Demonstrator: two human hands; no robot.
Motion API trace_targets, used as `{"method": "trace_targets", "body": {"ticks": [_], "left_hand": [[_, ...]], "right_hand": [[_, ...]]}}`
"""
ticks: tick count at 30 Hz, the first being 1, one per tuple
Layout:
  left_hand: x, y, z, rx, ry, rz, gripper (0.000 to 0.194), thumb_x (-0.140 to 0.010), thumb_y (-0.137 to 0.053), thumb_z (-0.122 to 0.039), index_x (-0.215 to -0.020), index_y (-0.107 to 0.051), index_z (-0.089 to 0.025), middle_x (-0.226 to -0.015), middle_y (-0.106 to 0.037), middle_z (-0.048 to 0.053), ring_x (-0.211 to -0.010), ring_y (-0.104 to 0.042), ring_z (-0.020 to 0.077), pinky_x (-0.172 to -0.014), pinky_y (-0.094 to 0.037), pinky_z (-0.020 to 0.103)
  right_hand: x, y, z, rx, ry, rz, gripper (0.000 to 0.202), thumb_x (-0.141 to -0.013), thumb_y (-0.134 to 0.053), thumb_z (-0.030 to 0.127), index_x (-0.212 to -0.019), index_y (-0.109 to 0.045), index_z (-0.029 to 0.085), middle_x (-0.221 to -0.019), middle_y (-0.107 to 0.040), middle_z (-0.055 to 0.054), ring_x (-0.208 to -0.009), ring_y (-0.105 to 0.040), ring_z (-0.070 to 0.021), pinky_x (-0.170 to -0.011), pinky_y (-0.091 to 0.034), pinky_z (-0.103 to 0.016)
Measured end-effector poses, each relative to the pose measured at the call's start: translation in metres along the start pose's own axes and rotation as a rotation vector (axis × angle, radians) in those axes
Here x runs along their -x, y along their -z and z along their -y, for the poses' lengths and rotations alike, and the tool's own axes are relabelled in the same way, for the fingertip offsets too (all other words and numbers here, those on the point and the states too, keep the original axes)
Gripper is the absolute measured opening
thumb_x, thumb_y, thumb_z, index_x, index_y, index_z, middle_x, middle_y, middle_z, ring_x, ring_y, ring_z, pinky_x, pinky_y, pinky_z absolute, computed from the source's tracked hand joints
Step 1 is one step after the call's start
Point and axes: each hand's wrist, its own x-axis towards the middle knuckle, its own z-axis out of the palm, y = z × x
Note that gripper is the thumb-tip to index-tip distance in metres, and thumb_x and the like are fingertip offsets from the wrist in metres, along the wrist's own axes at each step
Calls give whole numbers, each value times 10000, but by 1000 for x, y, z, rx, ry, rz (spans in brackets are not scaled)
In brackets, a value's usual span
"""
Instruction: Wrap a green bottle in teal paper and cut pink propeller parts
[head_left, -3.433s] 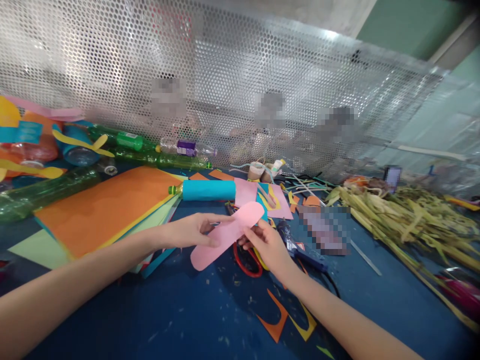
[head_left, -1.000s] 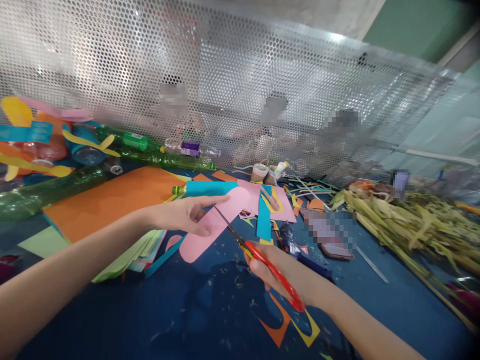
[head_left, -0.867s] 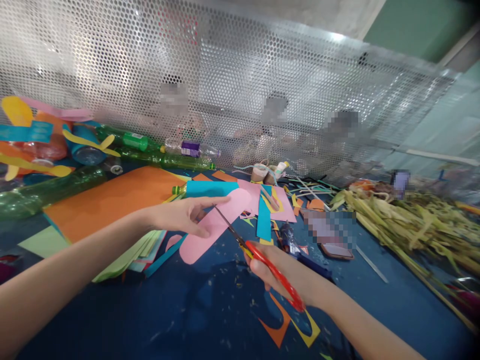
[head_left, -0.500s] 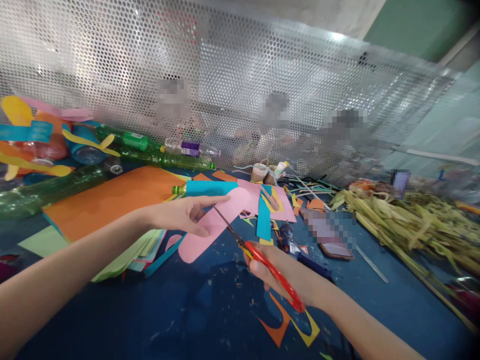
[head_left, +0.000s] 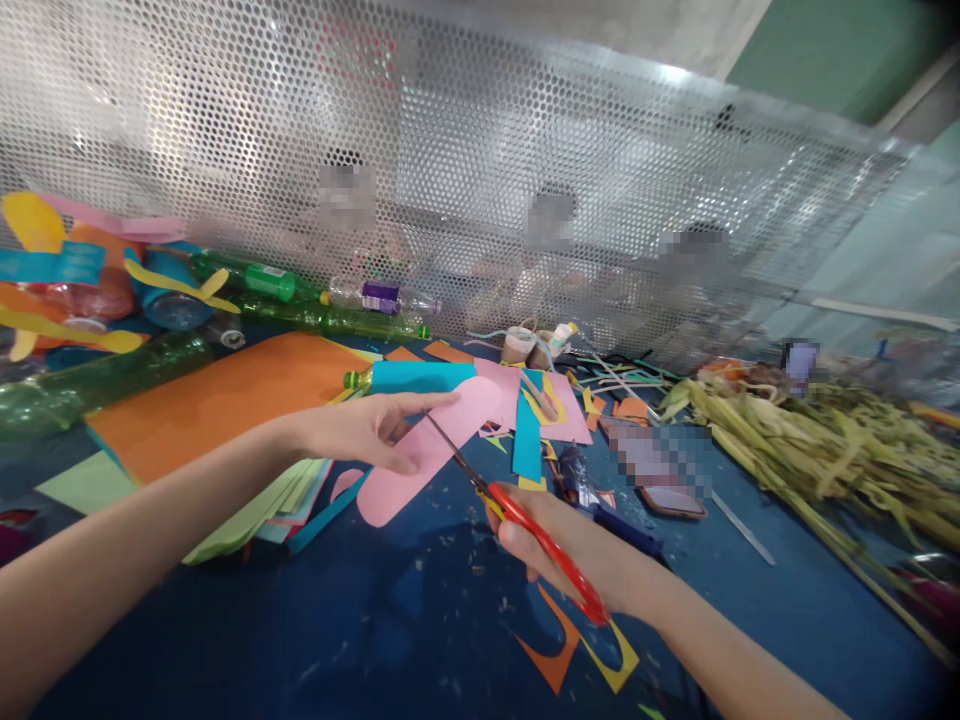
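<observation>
My left hand [head_left: 360,430] is closed on a long pink paper strip [head_left: 390,495] with rounded ends, its thumb and fingers on the paper. The strip is above the blue table. In my right hand [head_left: 585,550] is a pair of scissors [head_left: 551,550] with red handles. Their dark blades lie across the middle of the strip, the tips close to my left fingers. How far the blades are apart I cannot tell. Behind the strip, a bottle wrapped in blue paper [head_left: 424,377] lies beside a pink sheet [head_left: 574,410].
Orange sheets [head_left: 247,390] and green sheets [head_left: 262,510] lie at left, near green bottles [head_left: 330,320]. To the right are a glue gun [head_left: 622,530], a phone [head_left: 675,500] and dried husks [head_left: 795,430]. Orange and yellow scraps [head_left: 559,670] lie in front. A perforated metal screen [head_left: 465,150] stands behind.
</observation>
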Motion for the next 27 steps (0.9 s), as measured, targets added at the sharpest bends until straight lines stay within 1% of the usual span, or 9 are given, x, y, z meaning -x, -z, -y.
{"method": "trace_targets", "body": {"ticks": [3, 7, 11, 14, 17, 20, 23, 25, 27], "left_hand": [[0, 0, 0, 28, 22, 10, 797, -728, -668, -178, -1380, -236, -330, -1420, -321, 52, -1178, -419, 263, -889, -409, 368], [0, 1, 1, 38, -6, 26, 801, -720, -667, -182, -1383, -240, -321, -1360, -413, 58, -1155, -452, 256, -890, -412, 365], [0, 2, 2, 18, -27, 22, 806, -711, -671, -189, -1384, -245, -312, -1329, -454, 57, -1151, -459, 257, -886, -416, 361], [1, 2, 1, -20, -38, 0, 778, -720, -670, -201, -1377, -267, -309, -1388, -383, 50, -1218, -385, 263, -901, -403, 338], [1, 2, 1, -42, -41, 1, 769, -732, -667, -213, -1377, -261, -317, -1435, -308, 37, -1276, -300, 263, -923, -384, 324], [1, 2, 1, -56, -44, -2, 766, -728, -673, -215, -1371, -272, -326, -1460, -256, 27, -1278, -295, 269, -943, -368, 336], [1, 2, 0, -59, -52, -6, 782, -717, -680, -209, -1372, -269, -325, -1470, -232, 28, -1278, -291, 281, -957, -360, 355], [1, 3, -1, -54, -42, 3, 803, -715, -680, -207, -1381, -246, -320, -1468, -237, 38, -1279, -290, 291, -954, -367, 368], [2, 3, -1, -57, -34, 12, 810, -712, -685, -211, -1381, -242, -325, -1477, -213, 36, -1288, -275, 297, -953, -371, 367]], "right_hand": [[0, -1, -1, 10, 6, -10, 444, -853, -315, 599, -781, -415, 173, -694, -411, 11, -562, -368, -87, -497, -375, -224], [-1, -1, -2, 17, 21, -3, 486, -854, -260, 622, -785, -421, 169, -705, -417, 3, -572, -374, -91, -502, -375, -226], [0, -2, -3, 17, 14, -17, 485, -847, -269, 634, -796, -414, 174, -707, -418, 7, -567, -368, -89, -502, -368, -225], [0, -4, -4, 1, 16, -21, 489, -832, -285, 652, -776, -401, 180, -694, -405, 15, -555, -357, -86, -484, -350, -219], [-1, -7, -6, -20, 27, -28, 515, -821, -252, 676, -743, -381, 184, -664, -377, 28, -528, -335, -78, -458, -321, -213], [-1, -8, -7, -46, 26, -37, 516, -819, -237, 682, -725, -357, 189, -620, -341, 45, -503, -312, -71, -441, -293, -208], [-1, -7, -5, -57, 32, -39, 491, -813, -298, 671, -710, -342, 193, -604, -330, 52, -501, -304, -69, -441, -278, -208], [-1, -6, -2, -48, 17, -34, 454, -822, -348, 631, -703, -347, 193, -598, -334, 53, -505, -298, -69, -448, -279, -211], [-1, -5, 2, -36, -9, -36, 411, -838, -377, 577, -697, -358, 192, -595, -341, 49, -509, -298, -72, -456, -283, -216]]}}
